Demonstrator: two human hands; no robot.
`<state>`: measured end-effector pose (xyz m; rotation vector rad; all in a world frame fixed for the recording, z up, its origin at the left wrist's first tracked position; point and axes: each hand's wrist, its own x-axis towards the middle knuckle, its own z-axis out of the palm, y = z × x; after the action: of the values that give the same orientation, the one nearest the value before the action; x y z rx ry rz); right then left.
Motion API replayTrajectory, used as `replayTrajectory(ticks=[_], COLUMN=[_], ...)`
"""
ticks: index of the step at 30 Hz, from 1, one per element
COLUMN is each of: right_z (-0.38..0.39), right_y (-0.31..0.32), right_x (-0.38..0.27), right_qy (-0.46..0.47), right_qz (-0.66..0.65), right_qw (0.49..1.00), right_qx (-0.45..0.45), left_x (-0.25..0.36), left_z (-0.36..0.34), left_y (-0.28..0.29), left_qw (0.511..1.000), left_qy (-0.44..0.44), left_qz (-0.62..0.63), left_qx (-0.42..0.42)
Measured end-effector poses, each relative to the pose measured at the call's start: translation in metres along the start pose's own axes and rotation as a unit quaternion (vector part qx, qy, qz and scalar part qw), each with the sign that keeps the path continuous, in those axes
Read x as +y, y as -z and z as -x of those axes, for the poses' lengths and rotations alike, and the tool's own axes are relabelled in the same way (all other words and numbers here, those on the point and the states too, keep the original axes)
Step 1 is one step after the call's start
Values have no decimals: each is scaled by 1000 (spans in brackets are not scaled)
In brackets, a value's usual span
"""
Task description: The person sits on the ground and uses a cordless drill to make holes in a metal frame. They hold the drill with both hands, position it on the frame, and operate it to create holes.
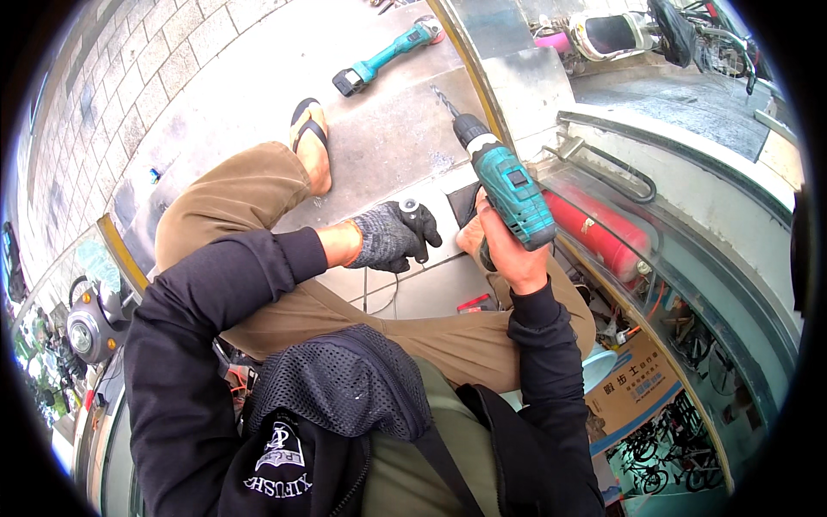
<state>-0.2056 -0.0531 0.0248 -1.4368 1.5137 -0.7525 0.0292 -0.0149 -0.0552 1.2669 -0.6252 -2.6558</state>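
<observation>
My right hand (514, 256), bare, is closed round the grip of a teal and black cordless drill (508, 185). A twist bit (444, 101) sits in its chuck and points away to the upper left. My left hand (388, 237) wears a grey knit glove with black-coated fingers. Those fingers are closed on a small dark part with a round silver end (409, 206); its exact kind does not show. The two hands are apart, with the part left of the drill. Beyond them a teal angle grinder (388, 57) lies on the stone step.
A red fire extinguisher (599, 226) lies to the right behind a glass panel (663, 258). Further right are a cardboard box (637, 379) and a curved door handle (616, 168). A metal-edged door frame (472, 60) runs past the drill bit. Parked scooters (612, 34) stand at the far right.
</observation>
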Motion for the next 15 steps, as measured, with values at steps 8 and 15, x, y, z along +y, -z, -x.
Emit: replayTrajectory(ticks=[8,15], right_z=[-1,2], right_y=[0,3], right_x=[0,8], right_qy=[9,25], right_qz=[14,20], right_qw=[1000,999], right_qx=[-5,2], left_x=[-1,19], left_z=[-3,3], left_y=[2,-2], left_qw=[999,996], left_qy=[-15,72], left_qz=[-49,-53], left_qx=[-1,1])
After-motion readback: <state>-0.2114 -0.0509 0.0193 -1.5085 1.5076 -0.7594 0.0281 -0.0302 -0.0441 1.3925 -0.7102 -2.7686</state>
